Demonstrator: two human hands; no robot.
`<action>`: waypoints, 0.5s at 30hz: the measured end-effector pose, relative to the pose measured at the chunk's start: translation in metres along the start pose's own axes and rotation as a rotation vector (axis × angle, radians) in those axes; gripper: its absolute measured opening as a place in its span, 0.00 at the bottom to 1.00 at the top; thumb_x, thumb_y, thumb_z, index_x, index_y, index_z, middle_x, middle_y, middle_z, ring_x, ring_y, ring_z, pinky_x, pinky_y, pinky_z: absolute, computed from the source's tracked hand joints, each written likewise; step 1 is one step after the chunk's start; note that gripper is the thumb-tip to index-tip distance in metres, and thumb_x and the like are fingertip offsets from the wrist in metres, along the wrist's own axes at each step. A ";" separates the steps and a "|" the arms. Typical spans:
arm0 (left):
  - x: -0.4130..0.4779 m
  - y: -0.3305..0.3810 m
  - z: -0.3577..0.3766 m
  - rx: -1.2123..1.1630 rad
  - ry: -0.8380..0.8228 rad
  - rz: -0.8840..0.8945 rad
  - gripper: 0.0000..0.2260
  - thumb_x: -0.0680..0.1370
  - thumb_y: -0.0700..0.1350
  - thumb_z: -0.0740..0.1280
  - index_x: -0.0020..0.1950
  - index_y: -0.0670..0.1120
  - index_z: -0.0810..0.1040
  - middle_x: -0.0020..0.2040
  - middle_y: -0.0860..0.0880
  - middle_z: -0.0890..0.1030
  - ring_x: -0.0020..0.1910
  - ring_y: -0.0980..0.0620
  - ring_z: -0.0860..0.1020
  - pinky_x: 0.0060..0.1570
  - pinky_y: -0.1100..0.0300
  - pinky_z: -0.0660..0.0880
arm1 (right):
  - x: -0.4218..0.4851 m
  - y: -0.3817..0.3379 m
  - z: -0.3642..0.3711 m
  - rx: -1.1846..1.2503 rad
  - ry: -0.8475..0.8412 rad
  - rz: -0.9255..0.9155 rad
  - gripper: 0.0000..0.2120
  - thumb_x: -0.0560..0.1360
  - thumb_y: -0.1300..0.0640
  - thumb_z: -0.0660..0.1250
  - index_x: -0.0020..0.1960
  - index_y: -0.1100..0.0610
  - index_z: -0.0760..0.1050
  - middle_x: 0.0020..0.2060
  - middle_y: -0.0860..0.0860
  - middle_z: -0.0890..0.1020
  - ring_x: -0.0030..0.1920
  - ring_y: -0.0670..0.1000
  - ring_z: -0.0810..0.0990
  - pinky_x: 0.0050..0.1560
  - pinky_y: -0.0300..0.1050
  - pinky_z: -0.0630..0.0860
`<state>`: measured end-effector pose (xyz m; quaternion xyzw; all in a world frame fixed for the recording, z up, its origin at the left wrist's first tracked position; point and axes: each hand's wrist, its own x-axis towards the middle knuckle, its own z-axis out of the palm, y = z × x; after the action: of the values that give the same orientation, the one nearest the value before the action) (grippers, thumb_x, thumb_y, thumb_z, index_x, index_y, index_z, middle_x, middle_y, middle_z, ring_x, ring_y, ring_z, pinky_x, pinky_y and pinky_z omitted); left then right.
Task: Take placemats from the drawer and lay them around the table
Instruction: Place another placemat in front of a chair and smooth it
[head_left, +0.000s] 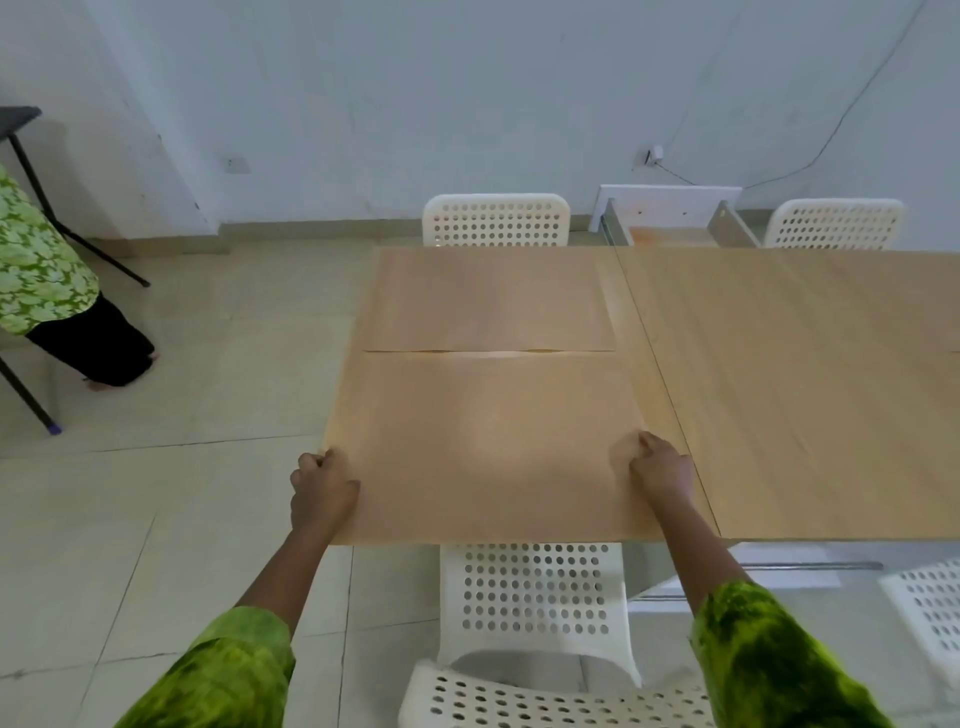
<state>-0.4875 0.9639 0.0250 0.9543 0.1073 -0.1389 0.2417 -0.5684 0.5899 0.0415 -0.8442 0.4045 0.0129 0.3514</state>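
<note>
Placemats: two, a near placemat (488, 447) and a far placemat (488, 299), both on the table
Tables: one wooden table (810, 395); a dark table corner (18, 117) shows at far left
White perforated chairs: four in view: far middle chair (496, 221), far right chair (836, 223), near chair (535, 613), near right chair (930, 613)
Open drawers: one drawer (672, 218)
Hands: two, the left hand (323, 491) and the right hand (662, 470)
Other people: one, partly seen (41, 260)

near placemat (488, 447) on table (805, 389) | far placemat (488, 299) behind
</note>
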 end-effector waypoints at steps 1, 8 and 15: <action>0.001 0.001 0.000 0.006 0.000 -0.001 0.21 0.76 0.43 0.63 0.68 0.41 0.65 0.63 0.41 0.64 0.64 0.41 0.63 0.57 0.47 0.69 | 0.000 0.000 0.000 -0.014 0.007 0.006 0.29 0.73 0.68 0.54 0.73 0.53 0.64 0.70 0.54 0.70 0.71 0.55 0.61 0.65 0.48 0.65; 0.008 0.001 0.001 0.057 0.002 0.030 0.20 0.76 0.44 0.62 0.67 0.42 0.65 0.63 0.41 0.63 0.64 0.40 0.62 0.56 0.48 0.69 | -0.003 -0.001 0.007 -0.163 0.031 -0.027 0.29 0.73 0.65 0.55 0.73 0.54 0.62 0.72 0.48 0.66 0.73 0.56 0.56 0.65 0.53 0.68; 0.010 0.004 0.000 0.083 -0.002 0.036 0.20 0.77 0.45 0.62 0.68 0.43 0.64 0.64 0.42 0.63 0.64 0.41 0.62 0.57 0.48 0.69 | 0.000 -0.001 0.007 -0.277 0.011 -0.046 0.25 0.76 0.62 0.54 0.73 0.55 0.61 0.74 0.48 0.63 0.72 0.57 0.57 0.63 0.53 0.67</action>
<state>-0.4776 0.9618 0.0234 0.9652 0.0841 -0.1398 0.2042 -0.5656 0.5948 0.0366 -0.8937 0.3813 0.0560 0.2298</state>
